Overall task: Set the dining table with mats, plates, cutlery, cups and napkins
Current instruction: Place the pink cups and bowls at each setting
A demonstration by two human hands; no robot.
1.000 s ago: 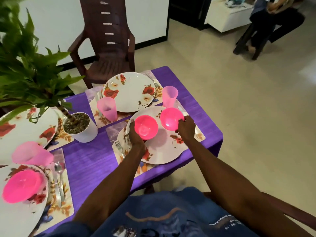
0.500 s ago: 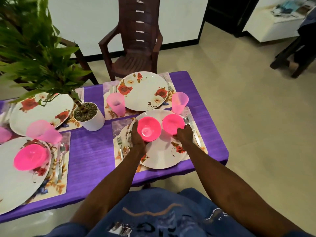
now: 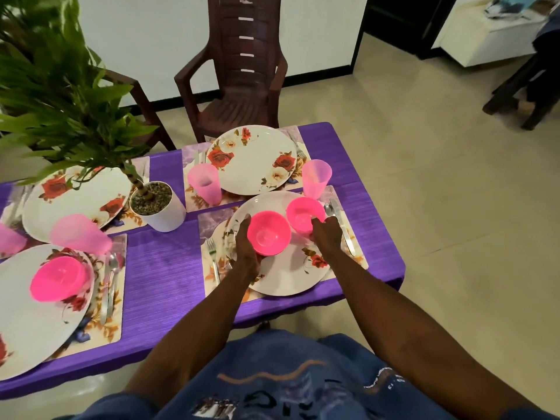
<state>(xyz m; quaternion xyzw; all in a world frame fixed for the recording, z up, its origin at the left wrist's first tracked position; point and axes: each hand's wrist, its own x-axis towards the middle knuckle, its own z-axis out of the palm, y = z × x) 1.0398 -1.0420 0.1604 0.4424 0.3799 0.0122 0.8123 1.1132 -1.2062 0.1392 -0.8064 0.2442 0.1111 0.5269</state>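
soft even indoor light, wide-angle edge warp.

Head-worn view, steeply down over table [image 3: 163,268]

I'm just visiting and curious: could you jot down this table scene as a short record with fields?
Left hand: holds a pink bowl
Right hand: holds a second pink bowl
Under the bowls: floral plate on a placemat
Beside that plate: fork left, knife right
Table cover: purple cloth
Centrepiece: potted plant
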